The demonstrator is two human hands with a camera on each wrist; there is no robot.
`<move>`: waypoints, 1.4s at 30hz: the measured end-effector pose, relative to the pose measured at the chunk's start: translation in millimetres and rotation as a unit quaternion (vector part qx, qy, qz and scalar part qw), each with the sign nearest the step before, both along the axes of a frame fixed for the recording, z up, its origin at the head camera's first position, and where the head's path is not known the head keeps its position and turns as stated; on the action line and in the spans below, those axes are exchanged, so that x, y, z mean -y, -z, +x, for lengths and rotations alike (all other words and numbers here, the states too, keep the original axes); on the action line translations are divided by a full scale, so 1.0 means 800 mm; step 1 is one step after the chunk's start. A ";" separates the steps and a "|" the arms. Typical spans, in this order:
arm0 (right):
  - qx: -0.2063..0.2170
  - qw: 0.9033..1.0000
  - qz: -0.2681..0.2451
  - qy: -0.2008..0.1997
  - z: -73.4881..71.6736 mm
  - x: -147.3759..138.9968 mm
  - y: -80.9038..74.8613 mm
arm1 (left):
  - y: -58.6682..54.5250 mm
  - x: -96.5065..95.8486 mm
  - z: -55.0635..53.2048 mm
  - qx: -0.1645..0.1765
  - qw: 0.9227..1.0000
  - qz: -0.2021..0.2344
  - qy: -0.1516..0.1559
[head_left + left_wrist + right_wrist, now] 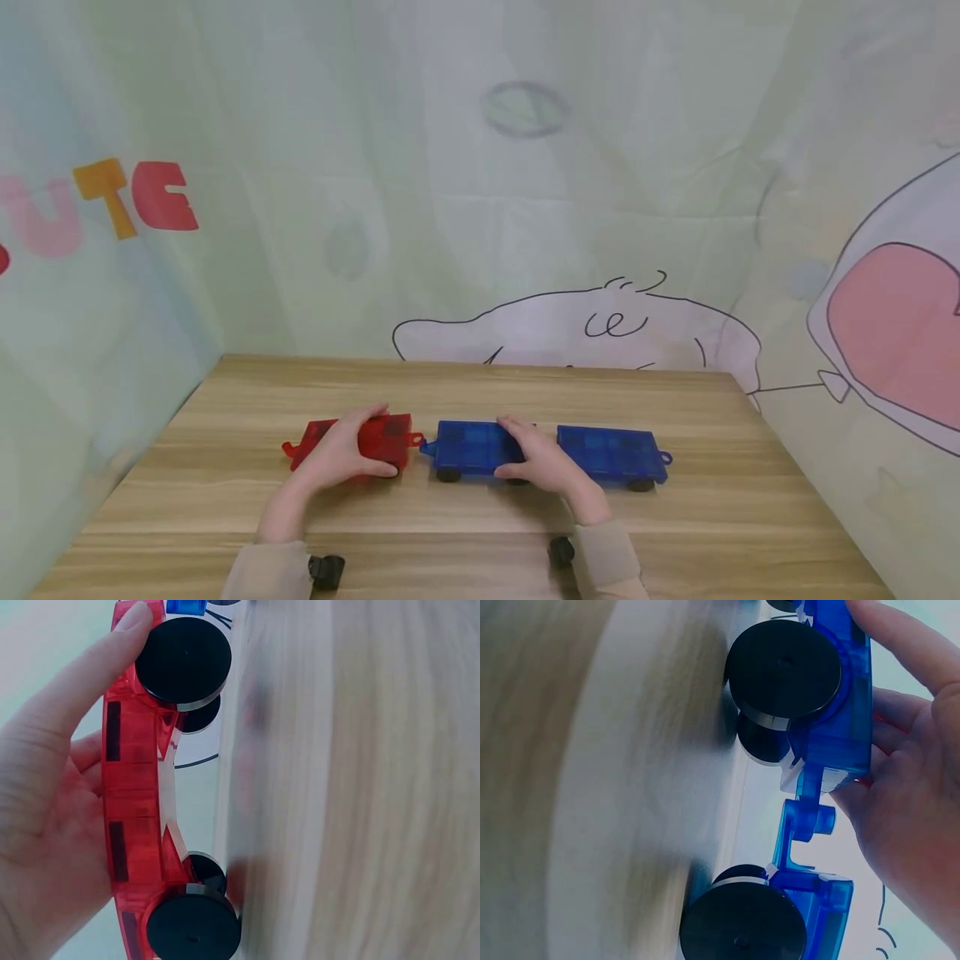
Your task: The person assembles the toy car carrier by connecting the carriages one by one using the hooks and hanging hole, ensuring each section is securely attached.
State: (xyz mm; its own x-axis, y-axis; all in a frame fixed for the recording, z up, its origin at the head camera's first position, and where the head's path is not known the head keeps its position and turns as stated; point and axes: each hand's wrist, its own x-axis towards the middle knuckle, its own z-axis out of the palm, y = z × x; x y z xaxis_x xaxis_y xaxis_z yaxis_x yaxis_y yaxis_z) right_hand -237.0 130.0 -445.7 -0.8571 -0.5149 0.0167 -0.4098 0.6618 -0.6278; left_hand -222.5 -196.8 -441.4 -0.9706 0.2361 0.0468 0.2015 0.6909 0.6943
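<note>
Across the table stand three see-through toy train cars in a row. My left hand [341, 454] grips the red train car [386, 437] from above, thumb on the near side and fingers over the far side. The middle blue train car [467, 446] is held by my right hand [546, 465] near its right end, with the thumb on its near side. Its left hook [428, 448] overlaps the red car's ring [416, 439] in the head view. Beyond my right hand is a second blue train car [611, 454]; the right wrist view shows a blue coupling [806, 817] joining both blue cars.
The wooden table [450, 533] runs back to a printed cloth wall [465, 208] with cartoon drawings, and similar cloth hangs on both sides. Black cameras [327, 572] sit at both wrists. Black wheels [193, 926] show under the cars.
</note>
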 end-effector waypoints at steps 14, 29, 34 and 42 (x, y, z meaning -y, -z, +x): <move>0.001 1.000 0.001 -0.005 0.002 0.002 0.000 | 0.004 -0.006 -0.002 0.004 1.000 -0.003 -0.002; 0.003 1.000 0.004 -0.005 -0.001 0.003 0.004 | 0.007 -0.008 -0.002 -0.007 1.000 -0.012 0.006; 0.003 1.000 0.007 -0.002 -0.002 0.004 0.005 | 0.007 -0.010 0.000 -0.006 1.000 -0.017 0.006; 0.005 1.000 0.009 0.002 -0.002 0.002 0.004 | 0.006 -0.013 -0.003 -0.014 1.000 -0.019 0.012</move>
